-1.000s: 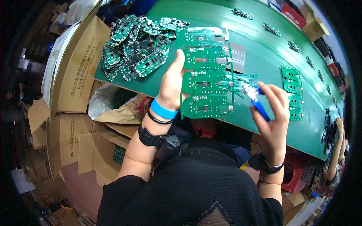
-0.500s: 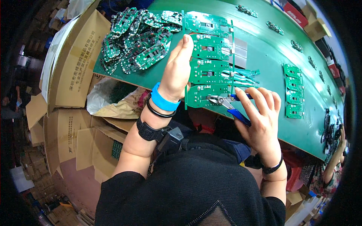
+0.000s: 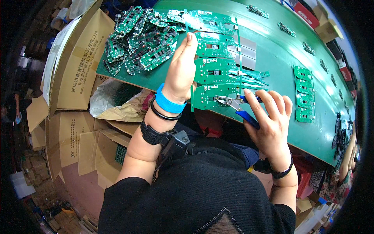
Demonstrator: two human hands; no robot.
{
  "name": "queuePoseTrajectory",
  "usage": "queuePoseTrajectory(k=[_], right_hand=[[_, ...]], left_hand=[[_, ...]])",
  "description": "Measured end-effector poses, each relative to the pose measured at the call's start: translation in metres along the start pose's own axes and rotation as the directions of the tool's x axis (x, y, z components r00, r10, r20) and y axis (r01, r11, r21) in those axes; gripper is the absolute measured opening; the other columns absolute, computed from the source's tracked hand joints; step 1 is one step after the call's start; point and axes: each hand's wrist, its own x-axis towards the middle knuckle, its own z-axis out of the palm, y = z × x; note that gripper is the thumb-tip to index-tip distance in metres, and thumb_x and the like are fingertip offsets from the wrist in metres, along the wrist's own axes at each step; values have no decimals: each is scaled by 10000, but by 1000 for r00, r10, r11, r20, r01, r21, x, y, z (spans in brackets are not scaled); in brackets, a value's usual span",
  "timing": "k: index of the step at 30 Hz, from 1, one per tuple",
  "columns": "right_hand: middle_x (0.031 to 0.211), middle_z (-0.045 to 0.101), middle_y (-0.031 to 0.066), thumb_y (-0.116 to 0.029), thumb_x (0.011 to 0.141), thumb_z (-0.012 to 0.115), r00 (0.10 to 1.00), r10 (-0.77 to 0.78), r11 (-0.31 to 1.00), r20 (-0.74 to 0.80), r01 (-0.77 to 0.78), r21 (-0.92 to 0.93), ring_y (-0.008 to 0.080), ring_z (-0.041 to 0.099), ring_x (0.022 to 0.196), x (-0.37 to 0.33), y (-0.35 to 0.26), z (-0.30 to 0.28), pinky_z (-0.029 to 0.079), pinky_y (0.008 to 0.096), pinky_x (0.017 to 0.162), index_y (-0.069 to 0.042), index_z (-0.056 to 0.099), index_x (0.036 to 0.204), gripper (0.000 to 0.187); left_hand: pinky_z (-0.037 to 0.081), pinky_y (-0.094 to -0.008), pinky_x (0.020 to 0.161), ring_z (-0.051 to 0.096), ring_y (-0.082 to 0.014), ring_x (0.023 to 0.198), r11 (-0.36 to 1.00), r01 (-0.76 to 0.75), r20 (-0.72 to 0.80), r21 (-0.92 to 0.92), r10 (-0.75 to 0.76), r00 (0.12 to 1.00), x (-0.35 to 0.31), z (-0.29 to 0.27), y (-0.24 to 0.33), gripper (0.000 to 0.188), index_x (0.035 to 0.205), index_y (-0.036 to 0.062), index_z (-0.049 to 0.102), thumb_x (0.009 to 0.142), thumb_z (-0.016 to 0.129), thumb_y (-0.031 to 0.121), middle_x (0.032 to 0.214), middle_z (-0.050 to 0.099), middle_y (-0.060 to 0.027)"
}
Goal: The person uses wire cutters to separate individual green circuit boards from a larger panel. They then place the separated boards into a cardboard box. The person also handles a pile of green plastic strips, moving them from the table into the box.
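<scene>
Person at a green worktable (image 3: pixel 272 58), with a four-board panel (image 3: pixel 206 72) held above its near edge, in front of the body. The left hand (image 3: pixel 181 76) grasps the panel by its left side, thumb uppermost, the other fingers largely hidden; the right hand (image 3: pixel 270 117) is closed around blue-handled cutters (image 3: pixel 249 118), whose tips lie over the lowest board; whether they bite on anything cannot be told. All four boards appear joined to the narrow rails on either side, so separation of this panel seems not yet achieved. Cut green strips (image 3: pixel 253 78) beside the panel and a heap of loose boards (image 3: pixel 144 43) at the far left suggest finished work; a second panel (image 3: pixel 304 86), its boards apparently joined, lies well apart at the right, seemingly left to do
</scene>
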Motion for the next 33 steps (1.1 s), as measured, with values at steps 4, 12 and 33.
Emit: queuePoseTrajectory(k=[4, 12, 33], right_hand=[[1035, 556, 58, -138, 554, 761, 999, -31, 999, -21, 31, -8, 253, 526, 964, -2, 3, 5, 360, 407, 871, -125, 603, 1186, 651], [999, 572, 78, -129, 575, 752, 975, 91, 975, -203, -46, 219, 256, 539, 906, -5, 15, 15, 378, 389, 837, -94, 628, 1137, 576], [1092, 545, 111, -214, 677, 720, 943, 313, 934, -115, -284, 215, 282, 498, 1047, -25, 47, 35, 314, 408, 946, -67, 551, 1182, 553]], left_hand=[[549, -303, 773, 625, -159, 947, 1000, 0, -12, -6, 0, 1000, 1, -4, -1, 394, 1231, 56, 477, 1025, 309, 347, 1111, 597, -81], [516, -512, 878, 603, -362, 1039, 989, 129, -24, -70, -131, 991, 1, -21, -4, 623, 1348, 51, 409, 987, 209, 518, 1275, 529, -186], [606, -443, 661, 666, -351, 884, 773, 377, 236, -510, -295, 926, -20, -11, -42, 581, 1419, 91, 321, 989, 242, 474, 1464, 210, -290]])
